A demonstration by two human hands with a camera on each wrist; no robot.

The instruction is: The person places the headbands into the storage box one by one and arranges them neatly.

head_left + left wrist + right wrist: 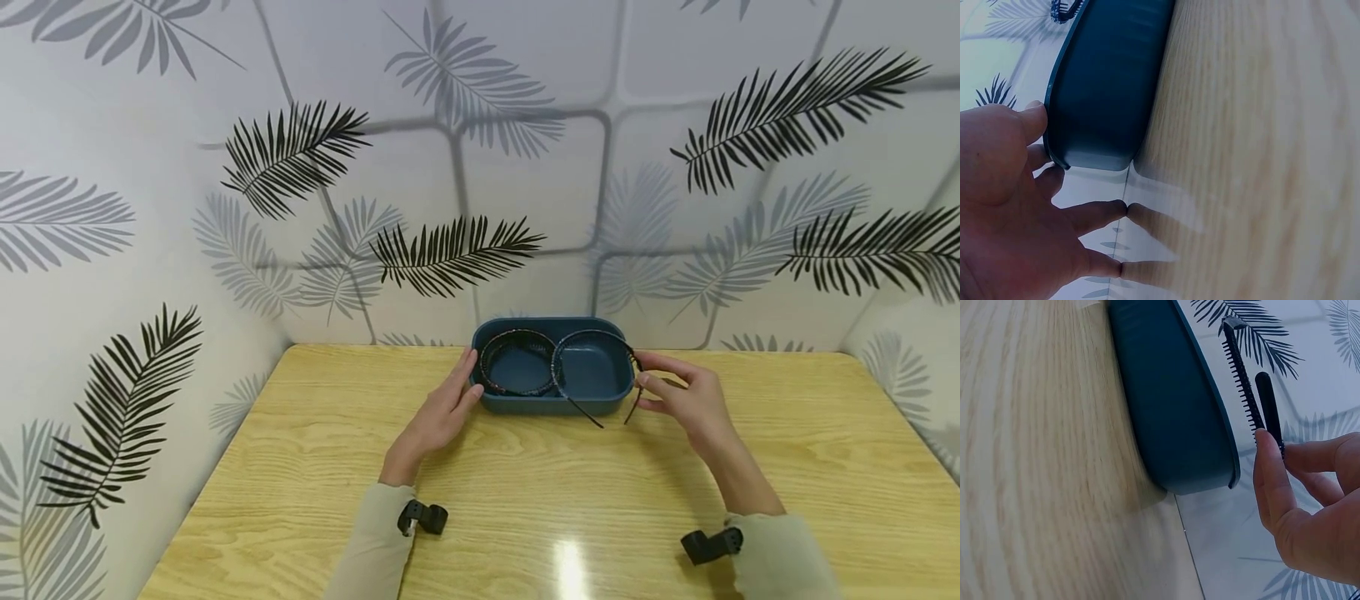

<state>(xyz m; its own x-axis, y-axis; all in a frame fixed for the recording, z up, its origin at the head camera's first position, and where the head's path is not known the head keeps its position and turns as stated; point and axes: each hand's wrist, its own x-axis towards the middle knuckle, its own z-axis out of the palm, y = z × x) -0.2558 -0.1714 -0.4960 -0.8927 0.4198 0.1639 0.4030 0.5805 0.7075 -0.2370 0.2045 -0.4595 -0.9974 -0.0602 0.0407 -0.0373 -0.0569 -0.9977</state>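
Note:
A dark blue oblong container (pixel 557 406) stands at the table's back edge. My left hand (pixel 444 404) rests against its left end, thumb and fingertips at the rim; in the left wrist view, the other fingers of that hand (pixel 1013 212) spread out over the table. At the right end, my right hand (pixel 688 402) pinches a thin black headband (pixel 577 337) by one side, between thumb and fingers. Small teeth line this headband (pixel 1244 381) in the right wrist view. Its two ends point toward me over the container's front rim. Another dark, speckled hoop (pixel 517 392) lies in the container's left part.
The light wood table (pixel 480 500) reaches from the container toward me. Behind it rises a pale wall (pixel 525 183) with a leaf pattern. Each sleeve carries a small black wrist camera, one on the left (pixel 423 517) and one on the right (pixel 711 546).

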